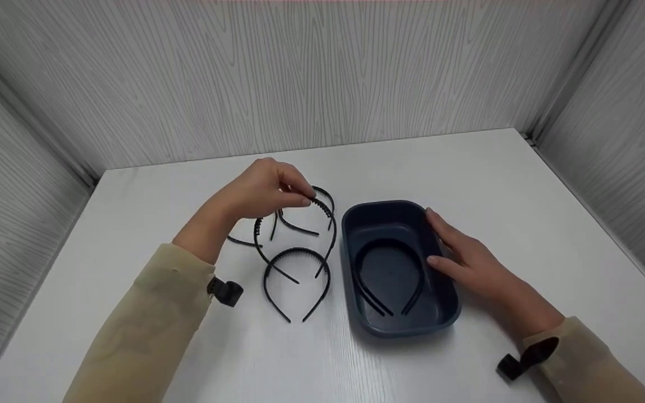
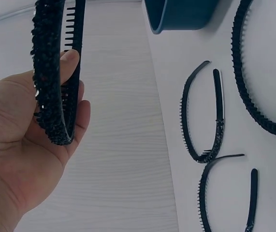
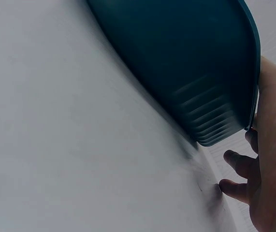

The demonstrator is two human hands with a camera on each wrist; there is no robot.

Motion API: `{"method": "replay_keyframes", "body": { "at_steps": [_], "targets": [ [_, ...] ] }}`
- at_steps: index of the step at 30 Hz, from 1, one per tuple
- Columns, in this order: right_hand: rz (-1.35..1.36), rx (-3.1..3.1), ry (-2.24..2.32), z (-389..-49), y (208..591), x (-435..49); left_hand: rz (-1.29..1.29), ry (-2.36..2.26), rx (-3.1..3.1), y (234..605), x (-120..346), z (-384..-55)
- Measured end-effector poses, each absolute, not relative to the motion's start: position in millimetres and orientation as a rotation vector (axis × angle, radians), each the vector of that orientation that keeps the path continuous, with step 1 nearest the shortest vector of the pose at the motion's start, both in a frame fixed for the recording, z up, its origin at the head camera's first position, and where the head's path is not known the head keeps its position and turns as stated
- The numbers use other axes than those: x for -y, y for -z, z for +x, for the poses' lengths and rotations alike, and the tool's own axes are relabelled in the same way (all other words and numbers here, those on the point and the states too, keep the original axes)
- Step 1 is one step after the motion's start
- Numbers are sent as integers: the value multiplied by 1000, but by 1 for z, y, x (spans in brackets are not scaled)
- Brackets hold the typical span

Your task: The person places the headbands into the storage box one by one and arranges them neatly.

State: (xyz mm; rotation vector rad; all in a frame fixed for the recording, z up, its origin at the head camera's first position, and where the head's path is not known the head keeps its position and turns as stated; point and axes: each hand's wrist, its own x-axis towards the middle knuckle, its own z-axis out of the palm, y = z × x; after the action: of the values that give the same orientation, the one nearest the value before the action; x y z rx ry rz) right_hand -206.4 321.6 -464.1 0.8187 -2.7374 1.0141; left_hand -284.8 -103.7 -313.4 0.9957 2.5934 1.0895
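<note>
My left hand (image 1: 269,190) pinches a black headband (image 2: 48,72) near its top, thumb on one side and fingers on the other. The band has a rough, glittery outer face and comb teeth inside. Its ends point down over the white table. Just in front lies another toothed headband (image 1: 297,251). More black headbands (image 1: 300,230) lie behind and beneath the left hand, partly covered by it. My right hand (image 1: 471,260) holds the right rim of a dark blue plastic bin (image 1: 401,330), thumb over the edge. Inside the bin lie black headbands (image 1: 420,274), closely overlapping.
The white table (image 1: 149,224) is bounded at the back by a wood-grain panel (image 1: 311,78), with similar panels on both sides. A dark device is strapped at each wrist, over the beige sleeves (image 1: 138,324).
</note>
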Motion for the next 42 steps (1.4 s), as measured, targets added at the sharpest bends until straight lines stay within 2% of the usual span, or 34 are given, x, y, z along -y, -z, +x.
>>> {"method": "replay_keyframes", "body": {
  "at_steps": [20, 42],
  "targets": [
    [819, 2725, -1031, -206, 464, -323, 1113, -1164, -2505, 315, 35, -287],
    [810, 2740, -1023, -205, 460, -327, 1169, -1223, -2510, 333, -7, -286]
  ]
}}
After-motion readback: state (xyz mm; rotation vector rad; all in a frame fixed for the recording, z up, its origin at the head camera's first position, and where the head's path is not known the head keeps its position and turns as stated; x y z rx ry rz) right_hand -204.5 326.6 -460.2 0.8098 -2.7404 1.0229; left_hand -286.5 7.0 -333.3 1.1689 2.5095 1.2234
